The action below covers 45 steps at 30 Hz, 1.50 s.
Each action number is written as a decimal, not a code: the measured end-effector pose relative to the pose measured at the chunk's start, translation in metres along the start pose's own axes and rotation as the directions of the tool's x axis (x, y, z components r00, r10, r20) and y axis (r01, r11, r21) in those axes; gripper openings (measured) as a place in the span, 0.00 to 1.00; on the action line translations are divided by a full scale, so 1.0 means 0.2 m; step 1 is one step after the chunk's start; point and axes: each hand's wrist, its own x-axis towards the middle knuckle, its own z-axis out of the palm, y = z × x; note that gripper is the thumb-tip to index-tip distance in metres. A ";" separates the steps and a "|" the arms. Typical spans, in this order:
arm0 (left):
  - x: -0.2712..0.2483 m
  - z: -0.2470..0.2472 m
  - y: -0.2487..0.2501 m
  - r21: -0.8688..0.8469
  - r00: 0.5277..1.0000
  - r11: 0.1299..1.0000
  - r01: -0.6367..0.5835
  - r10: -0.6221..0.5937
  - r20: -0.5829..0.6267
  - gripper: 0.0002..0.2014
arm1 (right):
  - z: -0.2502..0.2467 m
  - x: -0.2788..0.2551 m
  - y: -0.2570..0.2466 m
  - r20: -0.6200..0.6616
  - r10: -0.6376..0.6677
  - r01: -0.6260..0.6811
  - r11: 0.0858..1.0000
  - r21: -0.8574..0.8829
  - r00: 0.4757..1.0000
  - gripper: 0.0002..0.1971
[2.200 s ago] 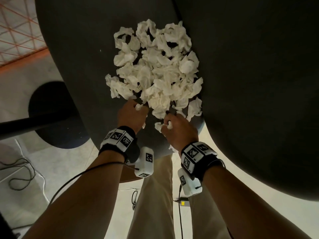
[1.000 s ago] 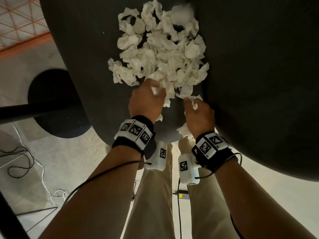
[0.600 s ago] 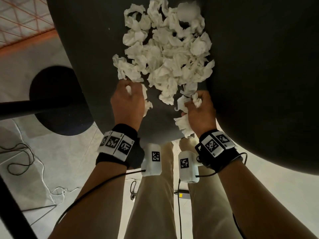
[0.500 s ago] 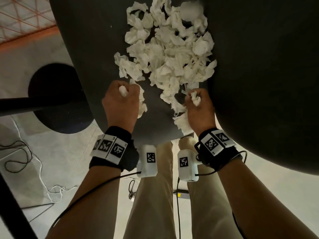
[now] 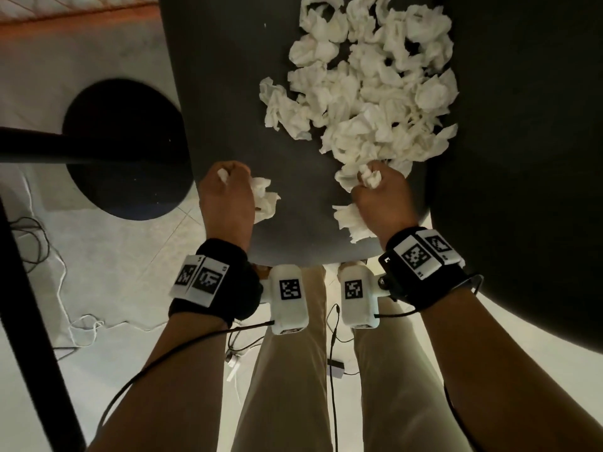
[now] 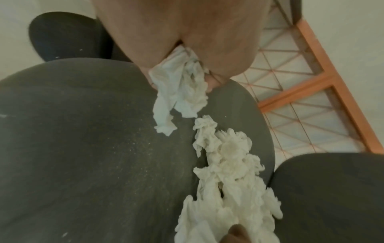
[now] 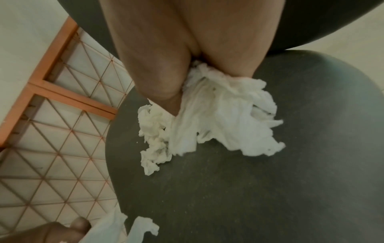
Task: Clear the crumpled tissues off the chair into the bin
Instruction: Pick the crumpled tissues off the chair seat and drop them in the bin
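Note:
A heap of several crumpled white tissues (image 5: 368, 89) lies on the dark grey chair seat (image 5: 228, 93). My left hand (image 5: 228, 190) is a fist gripping a wad of tissues (image 5: 265, 199) at the seat's near left edge; the wad (image 6: 182, 92) hangs out of the fist (image 6: 187, 42) in the left wrist view. My right hand (image 5: 380, 197) grips another bunch of tissues (image 5: 350, 220) at the near edge of the heap. In the right wrist view that bunch (image 7: 218, 118) spills from the fist (image 7: 176, 54) over the seat (image 7: 249, 180).
A black round bin opening (image 5: 124, 148) sits on the floor left of the chair, partly crossed by a black bar (image 5: 65, 145). The chair back (image 5: 522, 125) rises at right. Cables (image 5: 65, 288) trail over the pale floor. An orange-framed wire grid (image 6: 307, 98) stands beyond the chair.
Both hands closed on tissues at the heap's near edge and drew back toward me. The left fist has shifted left toward the seat's edge.

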 end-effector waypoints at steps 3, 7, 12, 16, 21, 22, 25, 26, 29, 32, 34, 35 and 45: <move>0.01 -0.06 -0.04 -0.024 0.996 0.996 0.088 -0.088 -0.007 0.07 | 0.05 -0.03 -0.03 0.068 0.024 -0.025 1.000 0.012 0.997 0.17; 0.00 -0.14 -0.12 -0.025 0.980 0.981 0.192 -0.190 0.055 0.07 | 0.11 -0.09 -0.09 0.148 0.093 -0.118 0.979 0.164 0.985 0.10; -0.12 -0.24 -0.20 -0.195 0.945 0.929 0.316 -0.290 0.148 0.10 | 0.13 -0.15 -0.17 0.203 0.125 -0.165 0.967 0.193 0.971 0.02; -0.23 -0.26 -0.25 -0.296 0.925 0.879 0.373 -0.326 0.196 0.06 | 0.14 -0.14 -0.16 0.163 0.018 -0.028 0.998 0.055 0.986 0.14; -0.40 -0.27 -0.39 -0.292 0.939 0.893 0.341 -0.336 0.070 0.09 | 0.12 -0.18 -0.15 0.176 0.077 -0.075 0.997 -0.015 0.981 0.30; -0.44 -0.28 -0.41 -0.276 0.942 0.902 0.333 -0.333 0.048 0.08 | 0.11 -0.19 -0.15 0.191 0.112 -0.106 0.994 -0.042 0.975 0.34; -0.57 -0.28 -0.50 -0.319 0.923 0.870 0.376 -0.380 0.051 0.11 | 0.08 -0.25 -0.16 0.220 0.140 -0.137 0.990 -0.031 0.965 0.35; -0.62 -0.28 -0.53 -0.333 0.920 0.860 0.387 -0.383 0.079 0.12 | 0.07 -0.26 -0.16 0.216 0.153 -0.151 0.988 -0.028 0.964 0.35; -0.75 -0.30 -0.61 -0.306 0.917 0.864 0.399 -0.367 0.158 0.15 | 0.07 -0.32 -0.15 0.229 0.195 -0.176 0.979 -0.100 0.954 0.29; -0.82 -0.33 -0.70 -0.261 0.907 0.870 0.418 -0.386 0.167 0.14 | 0.13 -0.41 -0.10 0.351 0.174 -0.158 0.985 -0.074 0.920 0.24; -0.85 -0.35 -0.78 -0.352 0.890 0.817 0.456 -0.426 0.164 0.13 | 0.20 -0.49 -0.04 0.427 0.139 -0.093 0.987 -0.127 0.894 0.26; -0.86 -0.37 -0.82 -0.406 0.877 0.779 0.478 -0.450 0.170 0.12 | 0.24 -0.54 0.00 0.450 0.124 -0.058 0.986 -0.159 0.884 0.25; -0.79 -0.59 -1.28 -0.479 0.842 0.700 0.530 -0.502 0.199 0.07 | 0.69 -0.75 0.39 0.587 0.245 0.227 0.756 -0.614 0.771 0.15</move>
